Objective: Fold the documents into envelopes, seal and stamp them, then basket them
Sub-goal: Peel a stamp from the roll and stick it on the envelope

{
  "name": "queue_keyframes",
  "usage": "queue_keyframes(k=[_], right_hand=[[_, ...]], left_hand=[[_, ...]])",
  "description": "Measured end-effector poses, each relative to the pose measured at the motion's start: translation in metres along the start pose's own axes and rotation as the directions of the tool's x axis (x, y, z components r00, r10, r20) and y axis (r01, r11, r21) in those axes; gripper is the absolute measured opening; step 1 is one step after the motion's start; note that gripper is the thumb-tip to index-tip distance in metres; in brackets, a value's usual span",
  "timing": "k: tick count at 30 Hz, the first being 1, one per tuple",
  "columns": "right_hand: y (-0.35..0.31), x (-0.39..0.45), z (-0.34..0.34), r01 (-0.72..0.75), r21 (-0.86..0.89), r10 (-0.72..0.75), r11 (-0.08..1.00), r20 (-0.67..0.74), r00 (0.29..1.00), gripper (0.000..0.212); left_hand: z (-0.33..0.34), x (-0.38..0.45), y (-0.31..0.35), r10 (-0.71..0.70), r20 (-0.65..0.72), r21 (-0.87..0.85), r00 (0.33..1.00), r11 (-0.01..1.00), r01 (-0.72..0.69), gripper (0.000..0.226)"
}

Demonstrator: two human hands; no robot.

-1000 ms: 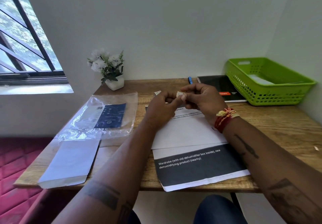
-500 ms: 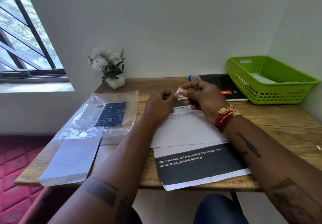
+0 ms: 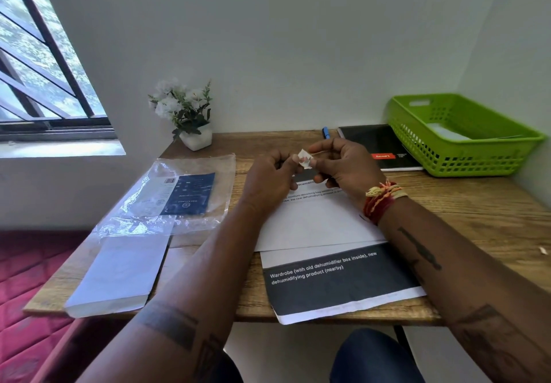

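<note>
Judging by the layout, the work stood at the stamping step. Both hands were raised above the bench (image 3: 477, 203): the left hand (image 3: 268, 178) and the right hand (image 3: 343, 168) together pinched a small stamp (image 3: 304, 159) between their fingertips, probably peeling it. Beneath them lay a white envelope (image 3: 316, 221) over a printed document (image 3: 343, 284). The green basket (image 3: 465, 156) at the far right already held something white, while another envelope (image 3: 119, 272) waited at the left edge.
</note>
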State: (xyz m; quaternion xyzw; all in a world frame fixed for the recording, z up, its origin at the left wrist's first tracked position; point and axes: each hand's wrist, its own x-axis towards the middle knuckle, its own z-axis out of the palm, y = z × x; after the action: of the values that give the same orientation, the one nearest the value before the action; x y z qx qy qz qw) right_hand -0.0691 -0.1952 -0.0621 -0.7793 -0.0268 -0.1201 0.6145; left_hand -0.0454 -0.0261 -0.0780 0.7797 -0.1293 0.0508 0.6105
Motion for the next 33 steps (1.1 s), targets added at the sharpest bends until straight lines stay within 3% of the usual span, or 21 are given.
queue_keyframes(k=[6, 13, 17, 25, 30, 33], right_hand=[[-0.0001, -0.0006, 0.0025, 0.023, -0.052, -0.021, 0.998, 0.034, 0.999, 0.022], [0.0015, -0.0004, 0.0001, 0.008, -0.022, -0.008, 1.000, 0.010, 1.000, 0.019], [0.0020, -0.0010, 0.0017, 0.024, -0.021, -0.024, 0.999, 0.010, 1.000, 0.018], [0.0001, -0.0017, 0.0026, 0.024, -0.025, -0.024, 0.999, 0.008, 1.000, 0.020], [-0.0015, -0.0021, -0.0014, 0.086, -0.194, -0.092, 0.977, -0.025, 0.995, 0.017], [-0.0040, -0.0016, -0.0045, 0.115, -0.174, -0.127, 0.978, -0.060, 0.990, 0.024]], left_hand=[[0.0004, -0.0003, 0.0002, 0.011, -0.037, 0.026, 0.999, 1.000, -0.010, 0.026], [-0.0012, 0.0017, -0.0007, -0.009, -0.046, -0.075, 0.999, 0.997, 0.006, 0.028], [0.0000, -0.0013, 0.0001, 0.039, 0.021, -0.050, 0.999, 0.998, -0.038, 0.029], [0.0008, 0.0014, -0.0035, 0.043, -0.034, 0.015, 0.999, 0.999, -0.043, 0.019], [-0.0002, -0.0001, -0.0019, 0.051, -0.034, 0.052, 0.998, 0.997, -0.050, 0.023], [0.0019, 0.0019, -0.0055, 0.100, 0.009, 0.125, 0.995, 0.987, -0.100, 0.020]])
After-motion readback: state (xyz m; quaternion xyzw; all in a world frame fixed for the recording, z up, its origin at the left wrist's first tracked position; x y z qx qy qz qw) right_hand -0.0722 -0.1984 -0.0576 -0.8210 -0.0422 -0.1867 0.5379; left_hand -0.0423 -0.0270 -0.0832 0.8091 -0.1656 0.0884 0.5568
